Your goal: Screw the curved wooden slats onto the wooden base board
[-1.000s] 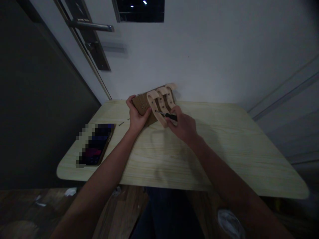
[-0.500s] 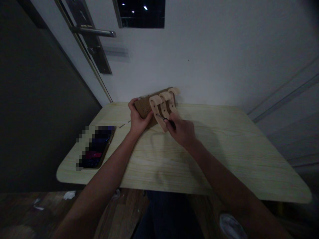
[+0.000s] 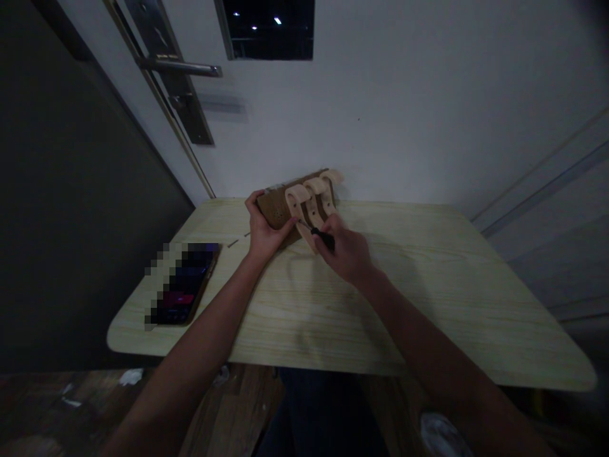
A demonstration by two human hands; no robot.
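A brown wooden board with three pale curved hooks (image 3: pixel 304 198) stands tilted at the far edge of the light wood table (image 3: pixel 428 304). My left hand (image 3: pixel 264 228) grips the board's left end, fingers wrapped round it. My right hand (image 3: pixel 345 249) is closed on a small black-handled screwdriver (image 3: pixel 320 235), its thin shaft pointing up-left at the nearest hook.
A phone (image 3: pixel 184 282) with a lit screen lies on the table's left side. Small thin pieces, perhaps screws (image 3: pixel 236 238), lie just left of my left hand. A white door with a metal handle (image 3: pixel 185 66) and a wall rise behind the table.
The board has tipped down a little and sits lower against the table. My right hand has slid slightly left, bringing the screwdriver closer to the nearest hook.
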